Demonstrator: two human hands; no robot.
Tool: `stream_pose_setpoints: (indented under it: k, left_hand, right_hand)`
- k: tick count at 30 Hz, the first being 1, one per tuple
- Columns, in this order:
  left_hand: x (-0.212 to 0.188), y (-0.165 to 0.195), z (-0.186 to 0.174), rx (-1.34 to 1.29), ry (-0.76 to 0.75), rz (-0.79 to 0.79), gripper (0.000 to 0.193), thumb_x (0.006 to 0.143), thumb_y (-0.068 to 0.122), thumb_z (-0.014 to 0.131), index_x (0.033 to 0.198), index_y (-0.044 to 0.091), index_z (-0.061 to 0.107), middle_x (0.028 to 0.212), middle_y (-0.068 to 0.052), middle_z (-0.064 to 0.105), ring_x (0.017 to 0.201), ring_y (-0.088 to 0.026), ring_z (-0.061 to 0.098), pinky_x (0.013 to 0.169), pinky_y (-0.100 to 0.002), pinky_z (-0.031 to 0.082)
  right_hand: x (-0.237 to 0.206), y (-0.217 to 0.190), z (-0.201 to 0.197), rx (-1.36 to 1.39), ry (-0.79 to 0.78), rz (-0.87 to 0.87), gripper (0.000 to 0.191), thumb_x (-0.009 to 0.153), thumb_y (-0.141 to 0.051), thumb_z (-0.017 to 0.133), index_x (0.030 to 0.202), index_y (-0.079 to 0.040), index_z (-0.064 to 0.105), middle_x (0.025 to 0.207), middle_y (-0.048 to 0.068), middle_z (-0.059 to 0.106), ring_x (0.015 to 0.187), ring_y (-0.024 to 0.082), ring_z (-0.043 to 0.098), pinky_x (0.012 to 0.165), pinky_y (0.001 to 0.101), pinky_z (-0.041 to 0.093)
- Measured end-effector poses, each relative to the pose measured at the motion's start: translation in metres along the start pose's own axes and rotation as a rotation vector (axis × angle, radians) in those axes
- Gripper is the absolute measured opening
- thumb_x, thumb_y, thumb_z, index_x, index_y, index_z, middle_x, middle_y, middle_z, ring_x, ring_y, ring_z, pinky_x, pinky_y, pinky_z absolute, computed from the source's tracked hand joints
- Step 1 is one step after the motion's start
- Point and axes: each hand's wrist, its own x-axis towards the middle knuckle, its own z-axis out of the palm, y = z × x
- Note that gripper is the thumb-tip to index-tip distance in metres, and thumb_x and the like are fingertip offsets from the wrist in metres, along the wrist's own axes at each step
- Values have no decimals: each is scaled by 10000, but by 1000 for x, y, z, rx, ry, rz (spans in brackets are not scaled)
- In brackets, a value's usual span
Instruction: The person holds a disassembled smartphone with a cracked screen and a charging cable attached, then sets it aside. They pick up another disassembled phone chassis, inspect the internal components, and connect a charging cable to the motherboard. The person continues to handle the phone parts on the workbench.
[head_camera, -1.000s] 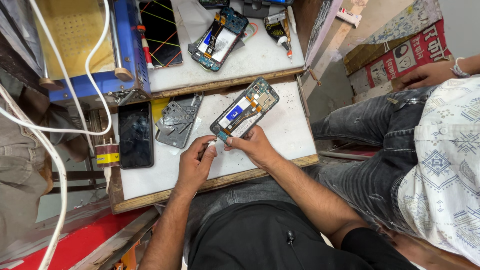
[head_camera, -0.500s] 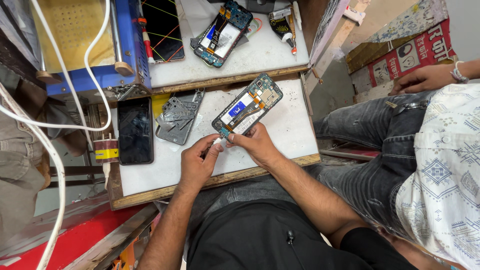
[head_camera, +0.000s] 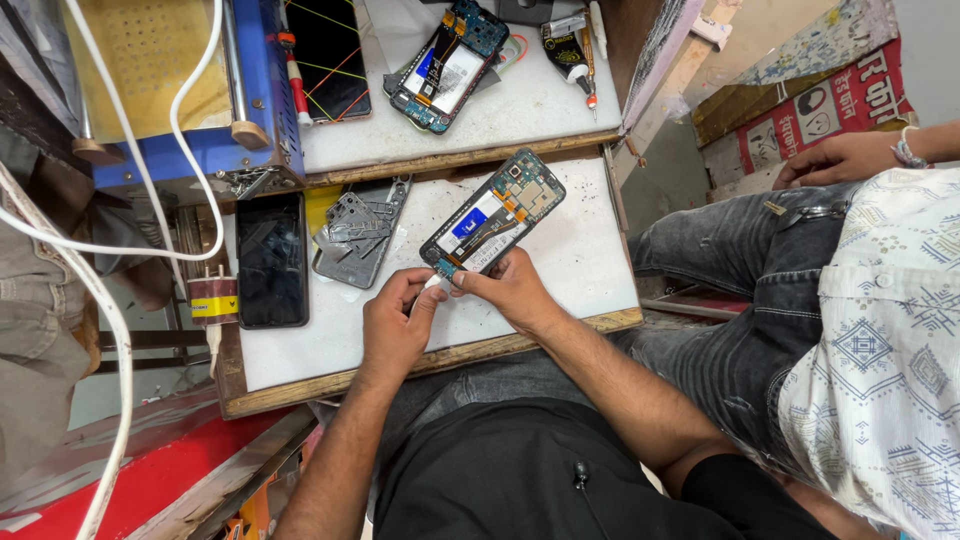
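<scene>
On a white work board with a worn wooden edge (head_camera: 560, 330), an opened black smartphone with its blue-and-green circuitry exposed (head_camera: 492, 215) is held at its lower end, the right hand (head_camera: 510, 290) gripping that end with curled fingers and the left hand (head_camera: 392, 325) pinching a small white piece against it. A black glass screen panel (head_camera: 270, 258) and a grey metal phone frame (head_camera: 358, 232) are laid to the left on the same board. A second white shelf (head_camera: 530, 110) above is crowded with another opened phone (head_camera: 445, 62), and a seated person in grey jeans (head_camera: 740, 290) is seen at the right.

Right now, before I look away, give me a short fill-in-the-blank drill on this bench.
Both hands, left hand and right hand, meet at the ____ end of the opened phone.
The grey metal frame lies between the opened phone and the ____ screen panel.
A second opened phone lies on the ____ board.

Missing words: near; black; far
</scene>
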Motion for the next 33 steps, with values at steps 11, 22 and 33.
stream_pose_setpoints:
  k: [11, 22, 33]
  left_hand:
    - [0, -3, 2, 157, 81, -38, 202, 945, 136, 735, 1112, 39, 678, 901, -109, 806, 748, -134, 762, 642, -293, 555]
    - [-20, 44, 28, 871, 257, 591, 405, 897, 97, 735, 1288, 32, 653, 1220, -163, 603, 1232, -379, 536, 976, -501, 485]
    - [-7, 27, -6, 703, 324, 455, 259, 949, 112, 713, 1202, 55, 714, 1064, -80, 700, 1103, -287, 607, 970, -465, 457]
  right_hand:
    - [3, 8, -3, -68, 2, 44, 221, 928, -59, 738, 1108, 67, 715, 998, 147, 773, 883, 177, 749, 810, 325, 648]
    - [2, 9, 2, 98, 22, -32, 315, 981, -80, 712, 1243, 75, 631, 1121, 143, 722, 996, 196, 700, 844, 349, 616]
    - [-11, -6, -10, 48, 125, -45, 907, 888, -98, 683, 1586, -202, 113, 1433, 142, 486, 1272, 277, 567, 1021, 402, 579]
